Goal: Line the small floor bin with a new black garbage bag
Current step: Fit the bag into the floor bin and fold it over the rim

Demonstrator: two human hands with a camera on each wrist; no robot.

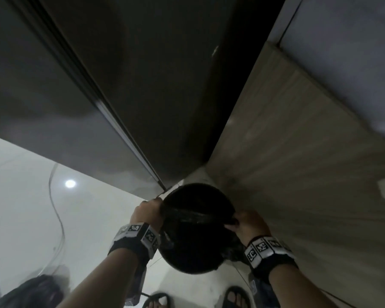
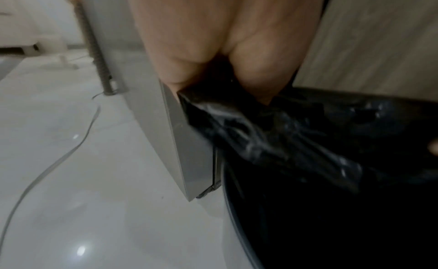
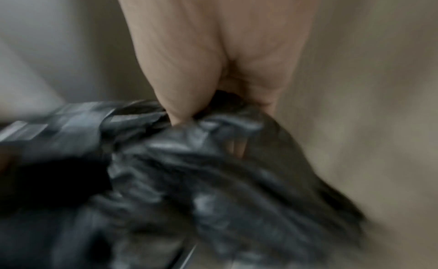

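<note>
Two hands, left hand (image 1: 147, 211) and right hand (image 1: 249, 225), fingers pinching black garbage bag (image 1: 193, 215) at bin (image 2: 308, 235) rim.

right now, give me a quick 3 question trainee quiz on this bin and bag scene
1. True or false: both hands grip the bag.
2. Where does the bin stand? A) on a table B) on the floor in a corner C) in a sink
3. Fill in: the left hand and right hand hold the bag at ___ sides of the bin's mouth.

Key: 1 true; 2 B, between a grey door and a wood panel; 3 opposite.
</note>
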